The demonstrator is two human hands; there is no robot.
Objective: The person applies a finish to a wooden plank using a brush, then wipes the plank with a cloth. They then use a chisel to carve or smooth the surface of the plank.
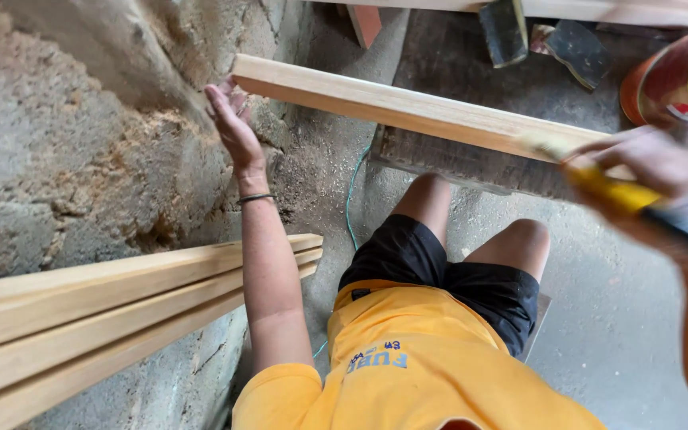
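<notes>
The left hand (235, 127) is stretched forward on a straight arm, fingers spread flat, its fingertips touching the near end of a pale, smooth wooden plank (408, 107) at about ten o'clock. A thin dark band circles the wrist. The right hand (662, 191), blurred at three o'clock, is curled tight around a yellow-handled brush (623, 195) whose tip lies over the plank's far part. The plank is long, flat and square-edged, resting across a dark rough block (471, 163). At one o'clock stands a brown round can (678, 80). At eight o'clock, three similar pale planks (121, 318) lie stacked against a coarse, crumbly wall (57, 159). Grey dusty floor (615, 318) lies below.
</notes>
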